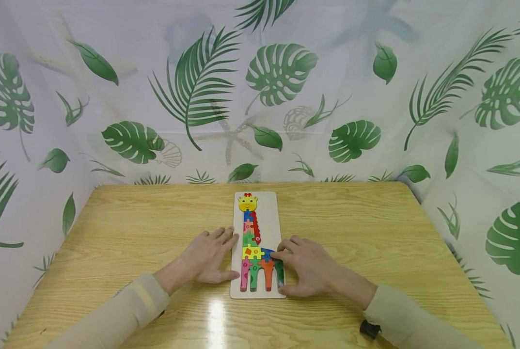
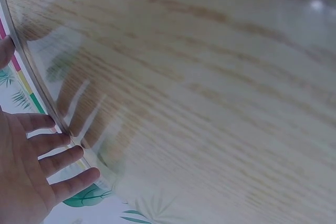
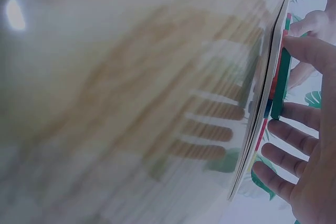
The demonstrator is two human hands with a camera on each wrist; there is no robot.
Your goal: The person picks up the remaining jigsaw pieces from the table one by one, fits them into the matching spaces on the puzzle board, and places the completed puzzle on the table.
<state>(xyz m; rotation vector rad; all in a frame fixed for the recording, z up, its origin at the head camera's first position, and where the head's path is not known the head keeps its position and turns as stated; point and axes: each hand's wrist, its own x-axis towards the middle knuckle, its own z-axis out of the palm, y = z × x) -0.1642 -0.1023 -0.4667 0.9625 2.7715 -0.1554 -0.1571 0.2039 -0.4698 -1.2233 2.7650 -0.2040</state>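
A giraffe jigsaw puzzle in many colours lies on a pale wooden board (image 1: 266, 208), with a yellow head (image 1: 247, 203) at the far end and four legs at the near end. My left hand (image 1: 208, 258) rests along the board's left edge, its fingers spread and fairly straight, as the left wrist view also shows. With thumb and index finger, my right hand (image 1: 309, 266) pinches the dark green leg piece (image 3: 282, 85) at the right of the giraffe. In the right wrist view this piece stands a little proud of the board; whether it is fully seated I cannot tell.
The board lies on a glossy wood-grain table (image 1: 155, 208). Behind and at both sides hangs a white cloth (image 1: 225, 160) printed with green leaves. A black strap piece (image 1: 370, 329) shows below the right sleeve.
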